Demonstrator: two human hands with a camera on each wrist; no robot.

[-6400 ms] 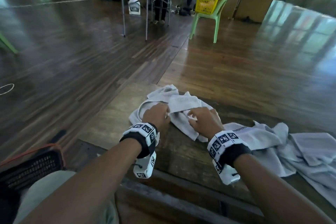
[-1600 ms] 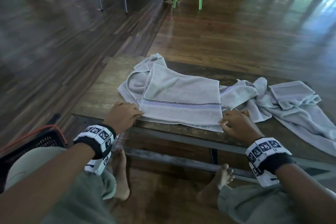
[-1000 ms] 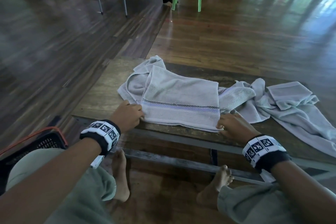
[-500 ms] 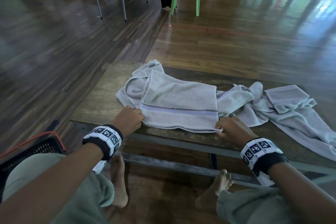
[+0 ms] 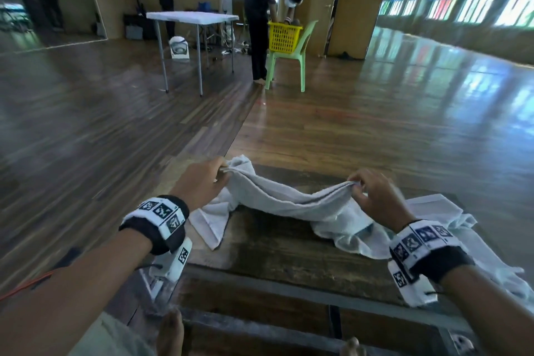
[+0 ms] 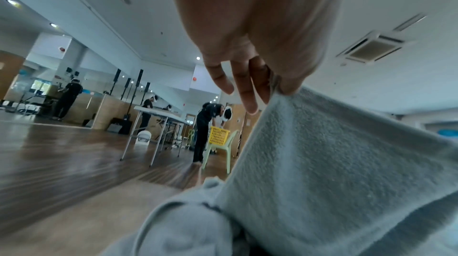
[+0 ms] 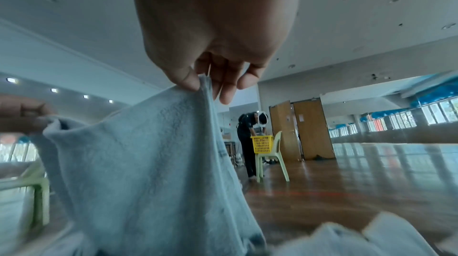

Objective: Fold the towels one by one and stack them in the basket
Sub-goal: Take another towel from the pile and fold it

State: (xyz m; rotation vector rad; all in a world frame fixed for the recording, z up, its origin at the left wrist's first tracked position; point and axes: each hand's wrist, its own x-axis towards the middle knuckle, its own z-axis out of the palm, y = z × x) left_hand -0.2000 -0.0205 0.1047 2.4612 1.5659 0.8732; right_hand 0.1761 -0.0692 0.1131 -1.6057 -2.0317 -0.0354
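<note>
Left hand point(image 5: 199, 182): thumb and fingers pinch one end of the towel's top edge, other fingers loose beside it. Right hand point(image 5: 375, 196): same, thumb and forefinger pinching the other end, remaining fingers curled loose. Towel point(image 5: 289, 202) is lifted between the two hands, sagging in the middle, lower part draped on the low wooden table point(image 5: 274, 254). No finished fold on it that I can see, so I'd call this the first fold of this towel, in progress. More crumpled towels point(image 5: 450, 211) lie on the table at the right, unfolded. No basket for stacking in view near the person; only a yellow basket point(image 5: 284, 37) far off on a green chair point(image 5: 291, 58). Can't tell if anything is stacked yet. Left: finish fold, stack, repeat
</note>
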